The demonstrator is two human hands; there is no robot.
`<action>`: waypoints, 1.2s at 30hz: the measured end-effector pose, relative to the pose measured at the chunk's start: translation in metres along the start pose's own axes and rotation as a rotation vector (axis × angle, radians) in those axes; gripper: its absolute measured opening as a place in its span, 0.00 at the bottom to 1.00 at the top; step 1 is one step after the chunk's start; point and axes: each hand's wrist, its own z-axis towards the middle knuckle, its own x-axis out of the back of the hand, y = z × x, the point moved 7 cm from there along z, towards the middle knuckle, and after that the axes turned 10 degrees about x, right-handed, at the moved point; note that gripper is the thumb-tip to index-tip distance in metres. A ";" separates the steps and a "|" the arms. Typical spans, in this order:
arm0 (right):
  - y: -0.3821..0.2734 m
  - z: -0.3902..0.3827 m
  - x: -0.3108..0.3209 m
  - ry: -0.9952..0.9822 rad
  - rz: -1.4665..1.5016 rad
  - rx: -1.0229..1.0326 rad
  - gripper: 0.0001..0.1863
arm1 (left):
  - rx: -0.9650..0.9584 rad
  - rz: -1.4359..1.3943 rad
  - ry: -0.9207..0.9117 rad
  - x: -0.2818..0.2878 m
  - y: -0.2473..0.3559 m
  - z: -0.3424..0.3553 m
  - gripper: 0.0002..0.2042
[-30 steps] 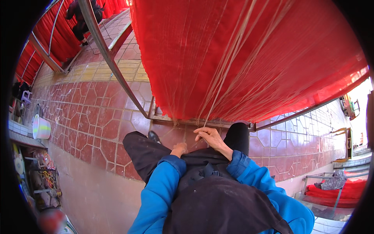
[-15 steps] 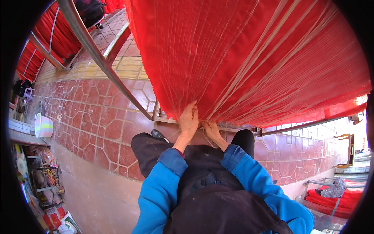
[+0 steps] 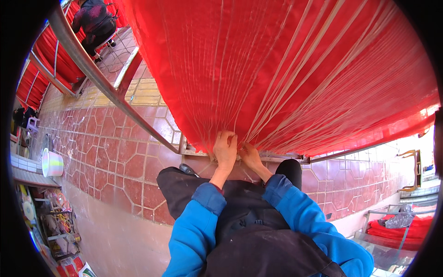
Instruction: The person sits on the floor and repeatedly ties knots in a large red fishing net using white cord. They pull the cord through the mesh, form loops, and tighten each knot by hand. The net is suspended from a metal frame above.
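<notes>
A large sheet of red cloth (image 3: pixel 258 60) hangs in front of me, with many pale threads (image 3: pixel 272 99) fanning over it and drawing together at its near edge. At that gathering point my left hand (image 3: pixel 225 151) is closed, its fingers curled over the lower ends of several threads. Just to its right, my right hand (image 3: pixel 250 156) is closed in a pinch on the threads, close to the left fingertips. The exact grip of both fingertips is partly hidden by the hands.
A metal frame (image 3: pixel 104 83) borders the cloth at left and below. Red paving tiles (image 3: pixel 106 152) lie under it. A white bucket (image 3: pixel 52 163) and a cluttered shelf (image 3: pixel 55 207) stand left. A person (image 3: pixel 94 25) sits far left. Red cloth (image 3: pixel 397 231) lies on a rack at right.
My left fingers have drawn back slightly toward me and curled more. My right hand stays nearly in place. The view has shifted, showing more of the seated person.
</notes>
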 end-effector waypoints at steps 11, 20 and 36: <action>-0.091 -0.013 0.033 -0.015 0.579 -0.120 0.16 | 0.090 -0.156 -0.072 0.019 -0.011 -0.048 0.03; -0.138 -0.009 0.042 0.003 0.495 -0.096 0.09 | 0.133 -0.202 -0.131 0.034 -0.005 -0.062 0.04; -0.171 -0.086 0.052 -0.189 0.510 -0.071 0.07 | 0.284 -0.750 -0.560 0.083 0.143 -0.064 0.10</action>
